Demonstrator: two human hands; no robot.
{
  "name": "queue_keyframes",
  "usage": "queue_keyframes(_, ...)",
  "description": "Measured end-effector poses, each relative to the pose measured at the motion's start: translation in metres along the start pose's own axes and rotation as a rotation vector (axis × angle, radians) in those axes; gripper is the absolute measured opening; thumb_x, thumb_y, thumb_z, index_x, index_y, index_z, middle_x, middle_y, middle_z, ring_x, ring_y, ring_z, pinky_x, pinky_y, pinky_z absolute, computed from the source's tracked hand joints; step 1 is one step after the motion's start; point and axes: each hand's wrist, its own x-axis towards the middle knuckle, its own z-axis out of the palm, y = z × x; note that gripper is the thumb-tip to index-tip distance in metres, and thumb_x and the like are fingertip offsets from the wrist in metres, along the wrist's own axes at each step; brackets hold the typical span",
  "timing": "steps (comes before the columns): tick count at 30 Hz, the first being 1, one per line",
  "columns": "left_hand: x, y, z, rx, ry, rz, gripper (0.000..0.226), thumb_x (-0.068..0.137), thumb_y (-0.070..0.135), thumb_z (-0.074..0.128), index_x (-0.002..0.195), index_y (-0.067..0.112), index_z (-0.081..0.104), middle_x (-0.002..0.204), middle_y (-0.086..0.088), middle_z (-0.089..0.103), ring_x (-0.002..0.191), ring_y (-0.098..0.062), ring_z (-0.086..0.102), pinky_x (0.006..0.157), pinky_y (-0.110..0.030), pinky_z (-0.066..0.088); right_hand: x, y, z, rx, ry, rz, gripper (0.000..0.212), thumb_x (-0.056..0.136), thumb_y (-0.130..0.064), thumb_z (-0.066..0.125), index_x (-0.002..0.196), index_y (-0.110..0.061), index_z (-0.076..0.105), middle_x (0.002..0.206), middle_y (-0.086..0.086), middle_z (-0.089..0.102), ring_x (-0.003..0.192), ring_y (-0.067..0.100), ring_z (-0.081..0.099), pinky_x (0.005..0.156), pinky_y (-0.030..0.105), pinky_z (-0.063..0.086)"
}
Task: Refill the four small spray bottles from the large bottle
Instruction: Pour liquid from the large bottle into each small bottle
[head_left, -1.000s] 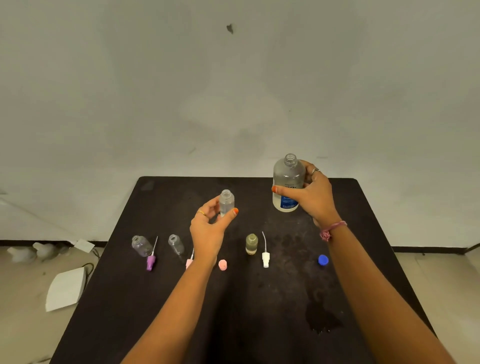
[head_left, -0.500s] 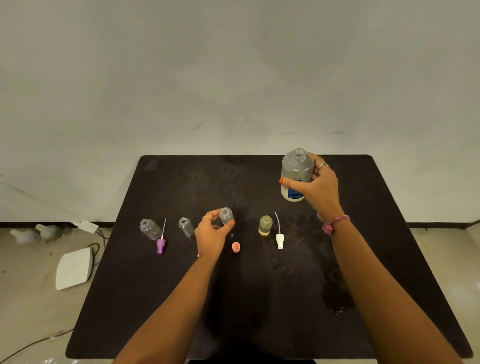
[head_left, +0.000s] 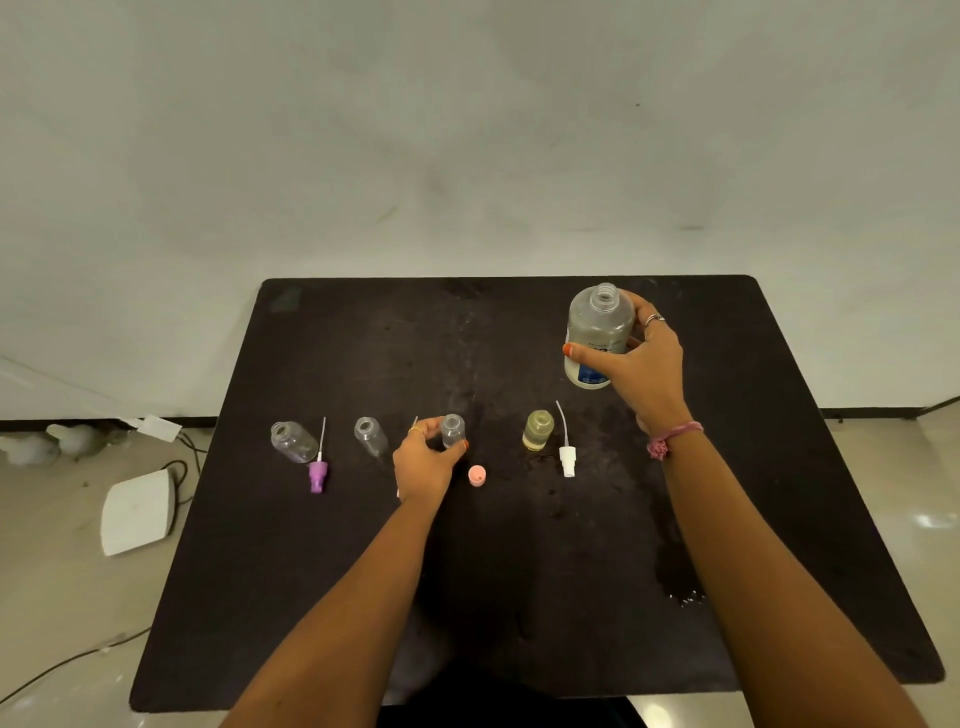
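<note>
On table (head_left: 363, 597), left hand (head_left: 423, 462) gripping small bottle (head_left: 453, 429)

Clear plastic bottles (head_left: 294, 441), matt table (head_left: 363, 597)

Four small bottles: one in the left hand (head_left: 423, 462), a clear one (head_left: 371, 436) just left of it, another clear one (head_left: 293, 441) further left, and a yellowish one (head_left: 537, 430) to its right. One large bottle (head_left: 597, 332) in the right hand (head_left: 641, 364). Two loose spray heads, purple (head_left: 317, 474) and white (head_left: 567, 459). One pink cap (head_left: 477, 475).
</note>
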Motion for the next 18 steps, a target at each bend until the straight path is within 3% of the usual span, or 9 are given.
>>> queue_keyframes(4,0.006,0.000,0.001,-0.005,0.001,-0.020,0.036,0.075,0.016,0.080,0.105,0.022,0.062,0.110,0.006,0.064,0.101,-0.023,0.065,0.095,-0.042,0.050,0.002,0.002,0.002,-0.009,-0.003,0.000,0.070,0.065,-0.024,0.086,0.126,-0.022,0.051,0.121,-0.004,0.058,0.112,0.013,0.056,0.092,0.022,0.050)
queue_keyframes(7,0.007,0.000,0.002,0.002,-0.020,-0.006,0.036,0.075,0.015,0.080,0.099,0.027,0.056,0.104,0.008,0.062,0.099,-0.026,0.066,0.092,-0.043,0.051,0.002,0.004,0.005,-0.011,-0.003,0.011,0.070,0.067,-0.023,0.085,0.127,-0.021,0.051,0.121,-0.005,0.058,0.112,0.012,0.055,0.092,0.019,0.048)
queue_keyframes(10,0.006,-0.001,-0.001,0.022,-0.033,0.026,0.046,0.075,0.014,0.080,0.114,0.023,0.056,0.114,0.007,0.061,0.090,-0.019,0.067,0.090,-0.039,0.053,0.003,0.006,0.008,-0.017,-0.008,0.014,0.070,0.067,-0.024,0.085,0.127,-0.022,0.050,0.121,-0.006,0.057,0.112,0.012,0.055,0.088,0.013,0.046)
queue_keyframes(12,0.003,0.000,-0.007,0.039,-0.017,0.058,0.057,0.076,0.015,0.079,0.126,0.020,0.053,0.119,0.005,0.058,0.077,-0.009,0.065,0.080,-0.026,0.054,0.003,0.007,0.010,-0.019,-0.007,0.016,0.070,0.066,-0.024,0.085,0.127,-0.023,0.050,0.121,-0.006,0.057,0.112,0.011,0.055,0.087,0.012,0.046)
queue_keyframes(15,-0.007,0.004,-0.024,0.085,0.044,0.177,0.055,0.078,0.018,0.078,0.127,0.021,0.054,0.104,0.007,0.054,0.072,-0.006,0.060,0.066,-0.012,0.046,0.004,0.007,0.011,-0.023,0.002,0.014,0.070,0.066,-0.024,0.085,0.127,-0.023,0.050,0.122,-0.004,0.058,0.113,0.012,0.054,0.090,0.016,0.046)
queue_keyframes(18,-0.018,0.004,-0.045,0.081,0.153,0.297,0.045,0.080,0.019,0.076,0.122,0.021,0.058,0.094,0.009,0.047,0.078,-0.007,0.053,0.071,-0.015,0.046,0.005,0.009,0.014,-0.030,0.003,0.022,0.071,0.066,-0.024,0.085,0.128,-0.022,0.050,0.123,-0.004,0.058,0.113,0.013,0.055,0.093,0.019,0.047)
